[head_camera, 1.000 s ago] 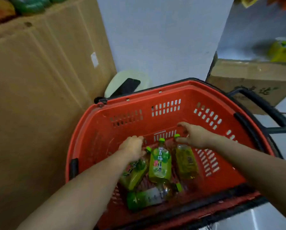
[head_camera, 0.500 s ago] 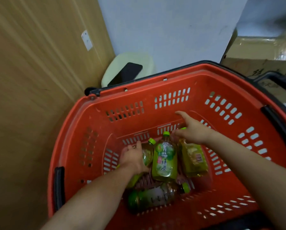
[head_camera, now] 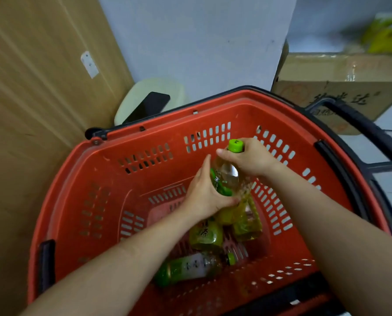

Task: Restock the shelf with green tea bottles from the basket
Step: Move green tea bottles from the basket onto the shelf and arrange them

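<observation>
Bottle (head_camera: 225, 179) above the basket (head_camera: 145, 142): right hand (head_camera: 247, 158) closed around the neck, left hand (head_camera: 204, 195) wrapped round the body. Likely heavy, smooth plastic; support the base.

1. Light is soft and even, fairly dim, with a cool cast on the grey wall (head_camera: 197, 42); the source itself is out of frame.
2. Shadows are weak: a faint one under the forearms on the floor of the red basket (head_camera: 113, 179), darker in its near corner.
3. One small glare spot sits on the shoulder of the held bottle (head_camera: 227, 176), above the basket floor.
4. Wide-angle bend: the basket rim bows, and the cardboard panel (head_camera: 31, 110) left of the basket leans.
5. Motion smear: the yellow pack (head_camera: 384, 35) far right above the basket is blurred, and the print on the carton (head_camera: 340, 87) is soft.
6. The centre is sharper and the slots in the basket read clean.
</observation>
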Demonstrator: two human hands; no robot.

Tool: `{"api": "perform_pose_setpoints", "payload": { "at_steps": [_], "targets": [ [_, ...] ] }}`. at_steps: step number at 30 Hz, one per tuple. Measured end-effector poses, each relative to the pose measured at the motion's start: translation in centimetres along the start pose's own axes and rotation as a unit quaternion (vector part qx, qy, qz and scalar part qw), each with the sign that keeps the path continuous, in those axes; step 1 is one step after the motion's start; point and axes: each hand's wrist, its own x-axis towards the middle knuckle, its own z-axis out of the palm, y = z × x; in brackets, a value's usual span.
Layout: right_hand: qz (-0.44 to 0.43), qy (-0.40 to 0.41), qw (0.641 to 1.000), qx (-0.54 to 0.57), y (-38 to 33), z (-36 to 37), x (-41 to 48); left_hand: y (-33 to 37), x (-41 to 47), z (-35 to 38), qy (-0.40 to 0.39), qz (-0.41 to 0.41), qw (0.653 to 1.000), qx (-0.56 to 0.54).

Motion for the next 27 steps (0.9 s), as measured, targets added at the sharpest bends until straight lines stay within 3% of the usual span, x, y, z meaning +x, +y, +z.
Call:
{"api": "perform_pose_setpoints", "payload": {
  "at_steps": [3, 6, 8, 11, 18, 27],
  "targets": [
    [0.009, 0.017, 0.999, -0.048, 0.6, -0.6, 0.5, -2.8, 0.7, 2.8, -0.039, -0.071, 0.996, 0.024],
    [0.025, 0.042, 0.998, -0.048, 0.7, -1.4, 0.7, -6.2, 0.5, 6.2, -0.082, -0.216, 0.965, 0.126],
    [0.023, 0.063, 0.996, -0.064, 0.5, -1.9, 0.8, -7.0, 0.5, 7.6, -0.093, -0.261, 0.947, 0.162],
    [0.025, 0.066, 0.995, -0.066, 0.3, -2.1, 0.7, -6.8, 0.5, 8.0, -0.087, -0.280, 0.939, 0.182],
    [0.029, 0.030, 0.997, -0.062, 0.4, -1.8, 0.6, -7.1, 0.7, 6.9, -0.046, -0.300, 0.946, 0.118],
    [-0.040, 0.050, 0.989, -0.137, -2.2, -1.4, -2.4, -1.1, -4.9, -2.3, 0.042, -0.229, 0.965, 0.118]
  ]
}}
